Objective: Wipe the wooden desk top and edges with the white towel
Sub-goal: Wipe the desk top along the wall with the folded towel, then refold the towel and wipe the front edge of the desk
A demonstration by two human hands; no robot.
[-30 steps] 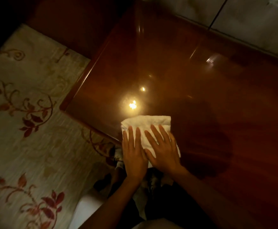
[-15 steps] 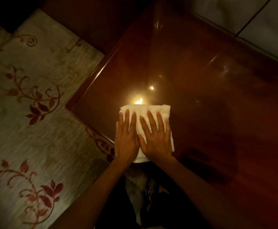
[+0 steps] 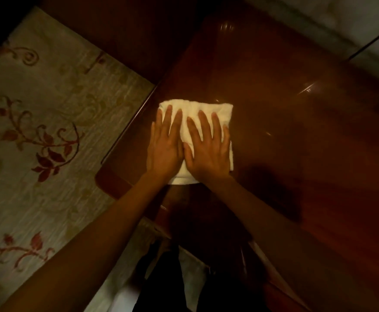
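Observation:
A folded white towel (image 3: 215, 111) lies flat on the glossy dark wooden desk top (image 3: 296, 136), close to the desk's left edge. My left hand (image 3: 164, 147) presses palm-down on the towel's left half, fingers spread and pointing away from me. Beside it, my right hand (image 3: 208, 152) presses flat on the right half, thumb touching the left hand. Most of the towel's middle is hidden under the two hands. Both forearms reach forward over the desk's near corner.
A pale carpet with red leaf patterns (image 3: 40, 143) covers the floor left of the desk. The desk's left edge (image 3: 125, 136) runs diagonally up to the right. A light wall panel (image 3: 352, 25) borders the desk at top right. Dark clothing and my legs show at the bottom centre.
Both hands have pushed the towel away from me, from the near edge of the desk farther onto the top and along the left edge. The arms have stretched out.

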